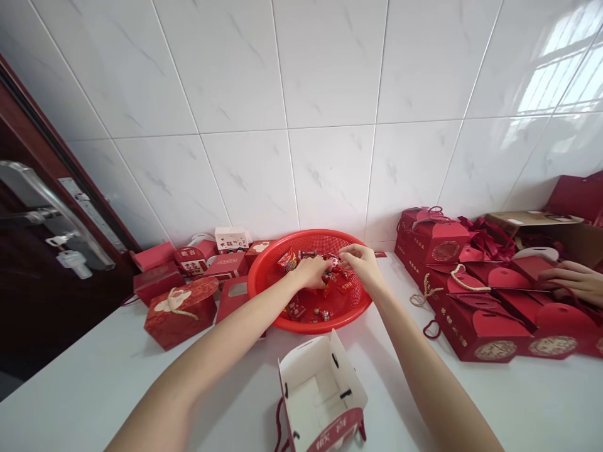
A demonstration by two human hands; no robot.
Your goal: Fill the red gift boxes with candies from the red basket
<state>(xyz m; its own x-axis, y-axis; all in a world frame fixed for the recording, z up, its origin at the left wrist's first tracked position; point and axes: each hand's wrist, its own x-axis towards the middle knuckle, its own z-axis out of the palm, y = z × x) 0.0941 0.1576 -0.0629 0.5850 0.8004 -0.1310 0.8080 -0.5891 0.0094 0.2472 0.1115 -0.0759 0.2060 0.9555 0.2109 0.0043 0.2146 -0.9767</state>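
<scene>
Both hands are in a red plastic mesh basket (264,301) that holds several wrapped candies (296,309). My left hand (311,272) reaches low among them with its fingers curled inward; what lies under the fingertips is hidden. Just to its right, my right hand (362,262) hovers over the basket's right side, thumb and forefinger pinched together beside red-and-white wrappers; whether a candy is between them is too small to tell. An opened gift box (313,389), white inside and red outside with a dark red cord, stands on the table in front of the basket.
Closed red gift boxes (181,311) cluster on the left. More red boxes with cord handles (487,329) stand in rows on the right, where another person's hand (572,279) touches them. A cardboard carton (532,220) is behind. The tiled wall (330,169) backs the white table (226,383).
</scene>
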